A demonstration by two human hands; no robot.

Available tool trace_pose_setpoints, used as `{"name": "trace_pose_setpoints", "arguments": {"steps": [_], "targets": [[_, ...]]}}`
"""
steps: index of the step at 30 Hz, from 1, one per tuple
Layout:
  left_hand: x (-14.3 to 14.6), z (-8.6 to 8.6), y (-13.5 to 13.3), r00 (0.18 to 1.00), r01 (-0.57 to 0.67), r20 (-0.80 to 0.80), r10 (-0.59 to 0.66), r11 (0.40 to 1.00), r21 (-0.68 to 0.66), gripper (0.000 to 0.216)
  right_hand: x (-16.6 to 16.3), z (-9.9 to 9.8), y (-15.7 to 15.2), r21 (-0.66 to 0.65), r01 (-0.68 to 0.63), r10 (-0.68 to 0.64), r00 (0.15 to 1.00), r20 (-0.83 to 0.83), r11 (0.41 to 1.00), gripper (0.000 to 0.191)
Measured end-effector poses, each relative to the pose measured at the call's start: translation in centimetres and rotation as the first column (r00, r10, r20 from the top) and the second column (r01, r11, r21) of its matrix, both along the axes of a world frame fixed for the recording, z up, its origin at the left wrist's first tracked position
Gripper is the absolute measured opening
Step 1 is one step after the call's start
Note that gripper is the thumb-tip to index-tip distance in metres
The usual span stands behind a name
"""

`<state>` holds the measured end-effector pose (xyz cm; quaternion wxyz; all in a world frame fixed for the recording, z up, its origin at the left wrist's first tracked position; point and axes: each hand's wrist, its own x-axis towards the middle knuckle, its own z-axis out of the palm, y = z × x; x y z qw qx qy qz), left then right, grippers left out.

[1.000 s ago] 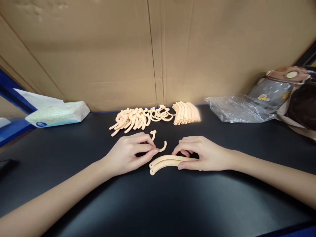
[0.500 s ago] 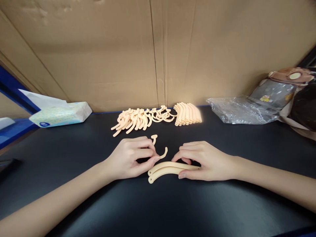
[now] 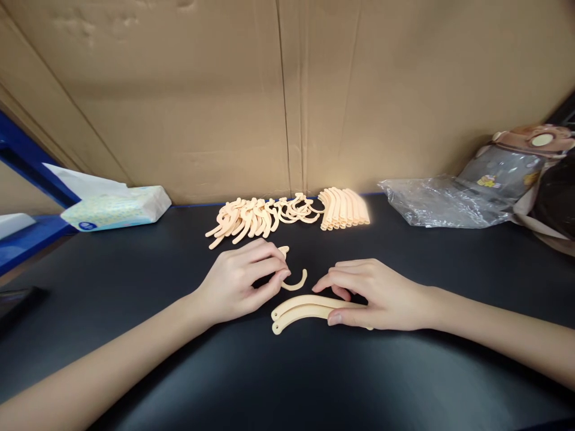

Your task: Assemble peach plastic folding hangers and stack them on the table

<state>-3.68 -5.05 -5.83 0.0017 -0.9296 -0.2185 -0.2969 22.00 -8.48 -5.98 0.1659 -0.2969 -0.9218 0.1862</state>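
My left hand [image 3: 251, 278] has thumb and fingertips pinched together on a cream C-shaped hook piece [image 3: 295, 286]. Its curved end points right and up; a flat head [image 3: 284, 249] shows above my fingers. The fingers hide the stretch between, so the join is not visible. Two long, curved cream strips [image 3: 300, 305] lie side by side on the black tabletop [image 3: 287, 377], each with a small hole at its left end. Over their right part rests my right hand [image 3: 368, 293], open, thumb on the strips, with the index finger apart and just behind them.
At the back lie a heap of curved cream pieces [image 3: 245, 218], several hook pieces [image 3: 299, 209] and a row of curved strips [image 3: 344, 209]. A tissue pack [image 3: 121, 209] stands left; a clear plastic bag [image 3: 442, 203] and a bottle [image 3: 498, 167] are right. Cardboard [image 3: 202, 108] forms the back wall.
My left fingertips have moved slightly up and away from the strips' left ends, showing more of the hook's lower curve. My right hand has barely shifted. The whole view has moved slightly.
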Motion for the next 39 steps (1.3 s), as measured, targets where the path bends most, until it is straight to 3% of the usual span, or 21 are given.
{"name": "trace_pose_setpoints", "arguments": {"steps": [5,11,14,16,18,22,25,39], "targets": [[-0.1,0.1,0.4,0.999,-0.034,-0.037,0.035,0.999,0.033,0.016,0.0,0.1,0.1,-0.012,0.002,-0.002,1.000,-0.002,1.000,0.037],[-1.1,0.4,1.9,0.944,-0.300,-0.102,0.313,0.945,0.129,0.023,0.2,0.2,-0.1,-0.034,0.011,-0.010,1.000,0.012,0.999,0.036],[-2.1,0.4,3.0,0.832,-0.548,-0.005,0.555,0.824,0.143,0.026,0.3,0.1,-0.1,-0.044,0.009,-0.009,1.000,-0.001,0.999,0.035],[-2.9,0.3,3.8,0.680,-0.731,0.021,0.733,0.676,0.099,0.022,0.4,0.1,-0.1,-0.049,0.010,-0.010,1.000,-0.007,0.999,0.035],[-3.7,0.2,4.6,0.603,-0.796,-0.002,0.798,0.601,0.075,0.017,0.4,0.0,0.0,-0.051,0.013,-0.014,1.000,-0.005,0.999,0.034],[-4.7,0.0,5.8,0.511,-0.858,-0.044,0.858,0.513,0.032,0.020,0.5,-0.1,0.0,-0.043,0.010,-0.010,1.000,-0.001,0.999,0.034],[-4.8,0.1,5.9,0.494,-0.868,-0.087,0.865,0.496,-0.001,0.025,0.5,-0.2,0.1,-0.041,0.009,-0.009,1.000,-0.006,0.999,0.034],[-4.8,0.1,5.9,0.540,-0.841,-0.111,0.834,0.540,-0.028,0.027,0.4,-0.3,0.2,-0.014,0.000,0.000,1.000,-0.001,1.000,0.032]]}}
